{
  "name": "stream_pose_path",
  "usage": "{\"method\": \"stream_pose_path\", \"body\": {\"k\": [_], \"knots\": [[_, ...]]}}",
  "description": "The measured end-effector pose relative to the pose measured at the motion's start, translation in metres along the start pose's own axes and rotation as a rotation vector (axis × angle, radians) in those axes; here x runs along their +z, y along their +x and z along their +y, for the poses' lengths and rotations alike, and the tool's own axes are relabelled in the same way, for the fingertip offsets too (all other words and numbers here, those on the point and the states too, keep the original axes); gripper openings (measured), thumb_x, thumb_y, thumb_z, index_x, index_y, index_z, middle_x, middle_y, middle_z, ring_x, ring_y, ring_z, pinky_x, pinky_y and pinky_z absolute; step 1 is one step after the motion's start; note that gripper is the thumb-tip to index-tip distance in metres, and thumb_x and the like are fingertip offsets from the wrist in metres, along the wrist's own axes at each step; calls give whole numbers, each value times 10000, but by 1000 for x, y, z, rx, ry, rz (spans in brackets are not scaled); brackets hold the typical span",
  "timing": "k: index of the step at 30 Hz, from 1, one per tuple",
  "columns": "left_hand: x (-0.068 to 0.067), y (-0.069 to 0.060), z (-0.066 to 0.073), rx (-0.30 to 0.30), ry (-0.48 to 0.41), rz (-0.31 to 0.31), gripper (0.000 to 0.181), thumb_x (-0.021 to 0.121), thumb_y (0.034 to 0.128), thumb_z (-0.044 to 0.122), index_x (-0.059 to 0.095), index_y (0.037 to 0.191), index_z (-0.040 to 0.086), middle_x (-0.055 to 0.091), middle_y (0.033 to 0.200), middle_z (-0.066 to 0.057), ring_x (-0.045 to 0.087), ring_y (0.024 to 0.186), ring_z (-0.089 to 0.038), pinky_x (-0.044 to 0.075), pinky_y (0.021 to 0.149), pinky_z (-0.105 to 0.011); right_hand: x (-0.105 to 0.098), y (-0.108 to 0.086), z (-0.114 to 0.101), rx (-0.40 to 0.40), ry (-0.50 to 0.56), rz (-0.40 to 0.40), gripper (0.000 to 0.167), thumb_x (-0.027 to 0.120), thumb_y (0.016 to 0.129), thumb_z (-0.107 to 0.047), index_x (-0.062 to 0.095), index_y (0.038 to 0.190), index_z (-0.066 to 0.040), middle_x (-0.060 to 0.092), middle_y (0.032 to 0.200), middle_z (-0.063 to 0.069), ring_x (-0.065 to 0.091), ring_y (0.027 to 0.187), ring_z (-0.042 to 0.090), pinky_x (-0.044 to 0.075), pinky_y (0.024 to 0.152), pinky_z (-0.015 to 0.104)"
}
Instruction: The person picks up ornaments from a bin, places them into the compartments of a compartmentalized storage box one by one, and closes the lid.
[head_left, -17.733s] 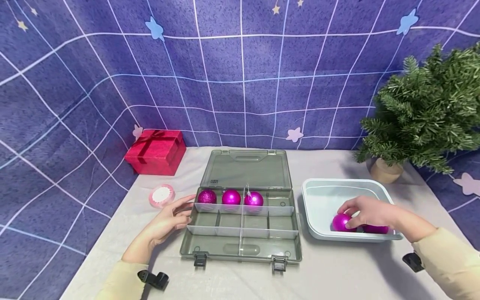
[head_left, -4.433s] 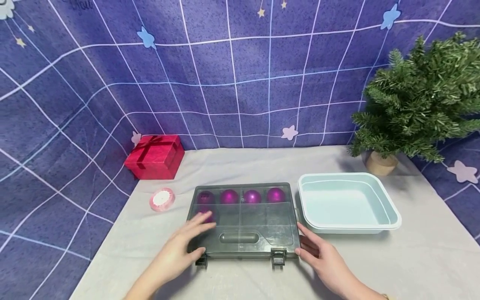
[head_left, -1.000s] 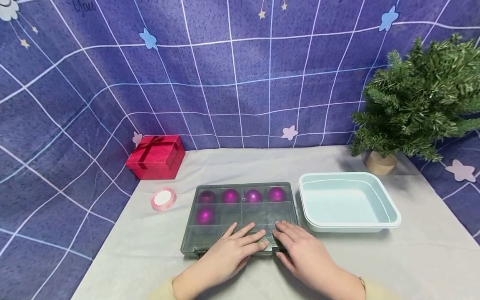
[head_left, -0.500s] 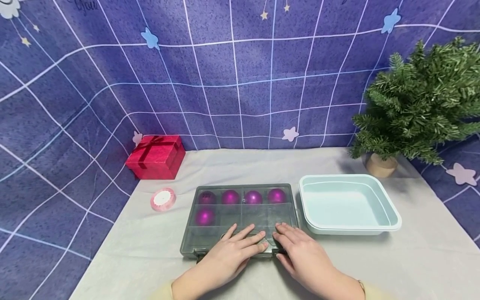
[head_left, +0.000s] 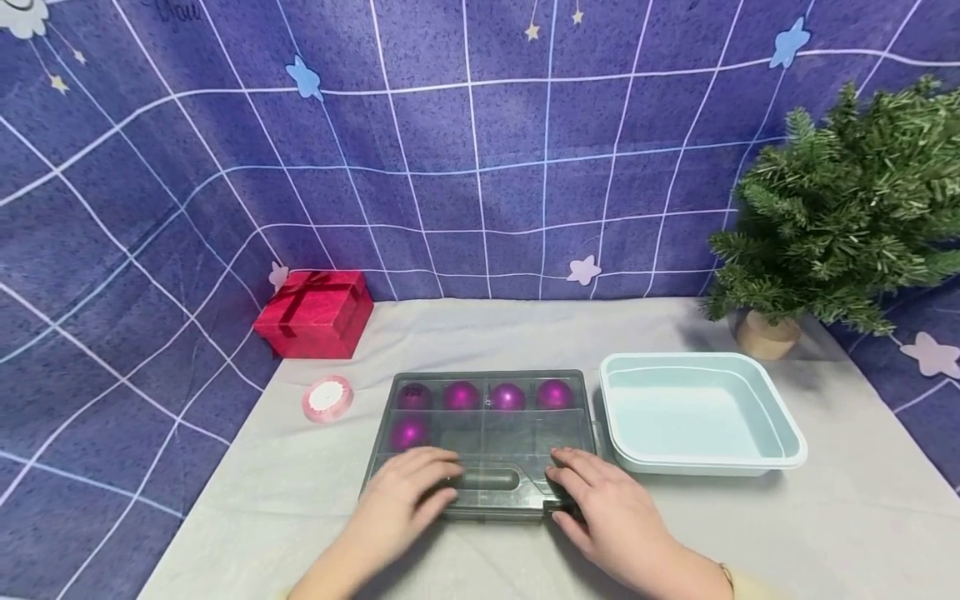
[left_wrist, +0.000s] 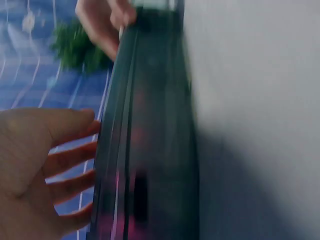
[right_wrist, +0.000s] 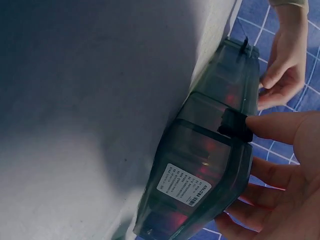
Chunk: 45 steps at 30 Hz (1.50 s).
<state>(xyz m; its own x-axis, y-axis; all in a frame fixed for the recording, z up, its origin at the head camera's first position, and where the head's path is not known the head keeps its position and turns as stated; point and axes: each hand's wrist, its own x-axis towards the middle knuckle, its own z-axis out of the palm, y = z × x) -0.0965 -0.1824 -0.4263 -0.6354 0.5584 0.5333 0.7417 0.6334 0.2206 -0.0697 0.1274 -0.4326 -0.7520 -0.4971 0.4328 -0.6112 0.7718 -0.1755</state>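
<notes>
A dark translucent plastic case (head_left: 517, 433) lies with its lid down on the table. Through the lid show several magenta ball ornaments (head_left: 506, 396), four-compartment back row filled and one in front at left. My left hand (head_left: 397, 500) is at the lid's front left part, fingers loosely bent; the left wrist view is blurred there. My right hand (head_left: 615, 512) rests its fingers on the front right of the lid. In the right wrist view, its thumb (right_wrist: 275, 126) touches the black latch (right_wrist: 235, 125). The left latch is hidden by my left hand in the head view.
A pale blue tray (head_left: 701, 465) stands right of the case. At left are a pink ribbon roll (head_left: 327, 399) and a red gift box (head_left: 315, 315). A small artificial fir tree (head_left: 847, 217) stands at back right, before a blue cloth backdrop (head_left: 450, 125).
The ornaments went from the tray into the case, and its lid came down. Over the last half second my left hand slid left along the case front; my right hand stayed by its latch.
</notes>
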Motion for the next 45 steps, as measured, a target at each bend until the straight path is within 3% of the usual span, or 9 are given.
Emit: {"method": "stream_pose_path", "body": {"k": [6, 10, 13, 17, 30, 34, 37, 40, 45], "knots": [[-32, -34, -29, -436, -77, 39, 567, 818, 816, 23, 613, 1343, 2, 600, 1366, -212, 563, 1236, -419, 448, 1003, -568, 0, 1, 0, 5, 17, -23, 439, 824, 839, -343, 714, 1193, -107, 639, 1349, 73, 596, 1237, 259, 505, 988, 454], [-45, -50, -39, -805, -442, -42, 664, 757, 909, 79, 434, 1469, -72, 514, 1428, -292, 514, 1281, -474, 503, 980, -496, 1, 2, -1, 16, 42, -48, 438, 820, 848, -358, 716, 1204, -125, 632, 1365, 59, 590, 1249, 250, 508, 986, 458], [-42, -53, -45, -983, -713, -59, 646, 690, 963, 91, 375, 1487, -118, 457, 1468, -318, 493, 1315, -439, 522, 956, -359, 1, 3, -1, 23, 45, -50, 438, 827, 842, -362, 721, 1200, -134, 635, 1363, 52, 589, 1251, 245, 509, 986, 457], [-34, -54, -47, -1067, -875, -18, 615, 650, 961, 35, 365, 1463, -176, 518, 1402, -324, 591, 1207, -288, 538, 873, -266, 2, 3, -1, 18, 43, -52, 437, 826, 843, -363, 722, 1201, -135, 635, 1363, 51, 589, 1250, 245, 507, 987, 459], [-25, -52, -43, -1096, -923, 64, 596, 654, 936, -14, 406, 1457, -161, 594, 1334, -293, 655, 1044, -131, 555, 842, -290, -8, 8, 0, -8, 121, -43, 408, 831, 835, -329, 718, 1169, -124, 654, 1317, 37, 592, 1239, 242, 499, 992, 477], [-23, -51, -44, -1095, -900, 46, 598, 667, 934, 9, 418, 1454, -153, 577, 1361, -297, 641, 1080, -140, 528, 883, -330, -17, 20, -6, -28, 501, -130, 322, 755, 926, -252, 696, 1219, -134, 660, 1307, -11, 603, 1227, 195, 503, 995, 442], [-23, -51, -44, -1105, -889, 35, 606, 668, 933, 14, 413, 1458, -150, 562, 1380, -298, 629, 1098, -141, 510, 902, -354, -18, 30, -17, 28, 1129, -345, 299, 611, 1022, -179, 661, 1283, -40, 660, 1325, 64, 616, 1223, 240, 500, 1007, 402], [-24, -50, -45, -1110, -901, 35, 613, 664, 929, 10, 404, 1459, -156, 566, 1371, -301, 632, 1089, -142, 518, 891, -327, -11, 40, -33, 235, 1711, -561, 351, 520, 1046, -133, 607, 1308, 84, 646, 1318, 201, 633, 1202, 307, 498, 1011, 385], [-23, -49, -49, -1083, -921, 16, 618, 669, 931, 21, 398, 1452, -171, 581, 1355, -294, 637, 1083, -136, 534, 849, -274, 12, 52, -62, 473, 2008, -700, 441, 494, 1045, -176, 539, 1363, 127, 621, 1325, 254, 626, 1208, 302, 503, 999, 366]]}}
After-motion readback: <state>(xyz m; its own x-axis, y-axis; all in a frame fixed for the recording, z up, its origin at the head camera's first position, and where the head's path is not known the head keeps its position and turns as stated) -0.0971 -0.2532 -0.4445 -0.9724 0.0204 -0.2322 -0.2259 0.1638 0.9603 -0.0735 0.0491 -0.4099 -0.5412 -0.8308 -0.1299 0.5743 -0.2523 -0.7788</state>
